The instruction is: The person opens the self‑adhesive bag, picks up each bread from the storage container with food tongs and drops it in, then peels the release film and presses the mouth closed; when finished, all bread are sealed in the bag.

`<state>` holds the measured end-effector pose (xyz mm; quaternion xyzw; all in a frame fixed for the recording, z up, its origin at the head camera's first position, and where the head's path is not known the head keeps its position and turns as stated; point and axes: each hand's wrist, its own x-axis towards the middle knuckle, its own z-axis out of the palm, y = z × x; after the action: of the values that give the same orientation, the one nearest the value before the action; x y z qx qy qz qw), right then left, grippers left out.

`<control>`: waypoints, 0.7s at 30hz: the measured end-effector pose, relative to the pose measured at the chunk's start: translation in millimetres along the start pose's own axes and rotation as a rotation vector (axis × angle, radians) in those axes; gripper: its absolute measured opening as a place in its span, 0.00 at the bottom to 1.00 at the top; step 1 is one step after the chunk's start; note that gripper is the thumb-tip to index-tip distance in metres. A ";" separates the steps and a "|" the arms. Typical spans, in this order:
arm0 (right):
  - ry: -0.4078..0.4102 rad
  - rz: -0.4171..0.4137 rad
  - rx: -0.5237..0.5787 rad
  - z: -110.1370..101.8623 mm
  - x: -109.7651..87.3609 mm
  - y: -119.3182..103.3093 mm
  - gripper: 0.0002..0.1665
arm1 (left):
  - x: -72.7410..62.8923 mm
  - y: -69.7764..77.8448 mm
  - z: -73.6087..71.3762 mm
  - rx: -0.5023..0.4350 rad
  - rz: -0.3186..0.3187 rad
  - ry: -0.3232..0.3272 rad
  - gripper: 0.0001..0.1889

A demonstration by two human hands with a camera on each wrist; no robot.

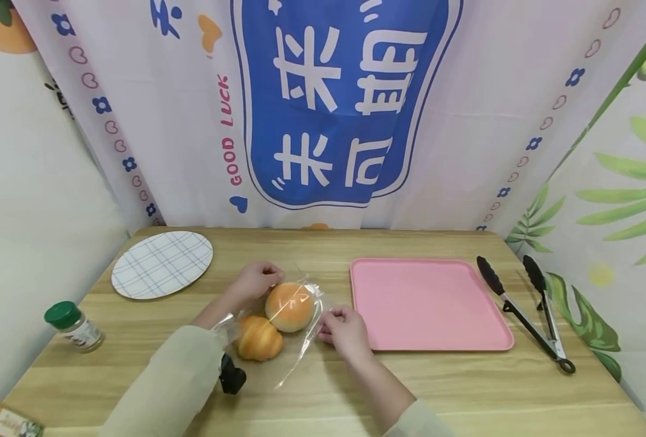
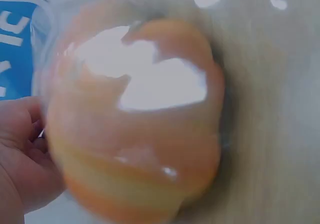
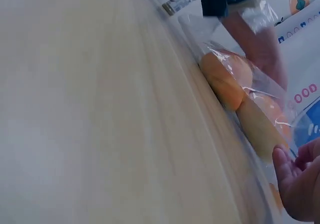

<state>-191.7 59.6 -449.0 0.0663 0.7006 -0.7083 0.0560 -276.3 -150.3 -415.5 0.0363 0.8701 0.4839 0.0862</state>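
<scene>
A clear plastic bag (image 1: 300, 358) lies over the middle of the wooden table, its film catching bright glare. Inside it are a round golden bun (image 1: 290, 307) and a smaller ridged bread roll (image 1: 260, 338), side by side. My left hand (image 1: 258, 280) pinches the bag at its far left side, just beyond the bun. At the right edge, my right hand (image 1: 347, 331) pinches the film between thumb and fingers, close to the bun. In the left wrist view the bread (image 2: 150, 129) is large and blurred behind shiny film. The right wrist view shows the bagged bun (image 3: 262, 126) beside my fingers.
A pink tray (image 1: 427, 303) is just right of my right hand, with black-tipped tongs (image 1: 530, 315) beyond it. At the left are a checked oval plate (image 1: 161, 265), a green-lidded jar (image 1: 74, 326) and another labelled jar (image 1: 11, 420). Printed cloth (image 1: 323, 121) hangs behind.
</scene>
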 end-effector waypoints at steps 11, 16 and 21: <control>0.018 -0.296 -0.121 -26.8 3.8 -41.6 0.08 | -42.4 20.6 -18.4 -0.270 0.156 0.074 0.13; 0.017 -0.365 -0.168 -35.9 -2.1 -62.9 0.07 | -62.2 31.5 -17.8 -0.371 0.200 0.177 0.09; 0.026 -0.408 -0.177 -42.6 -5.9 -83.3 0.09 | -76.0 43.5 -19.0 -0.399 0.281 0.243 0.08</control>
<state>-199.6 103.2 -366.4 -0.0726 0.7597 -0.6397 -0.0918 -206.0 -154.3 -360.1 0.0806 0.7480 0.6537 -0.0815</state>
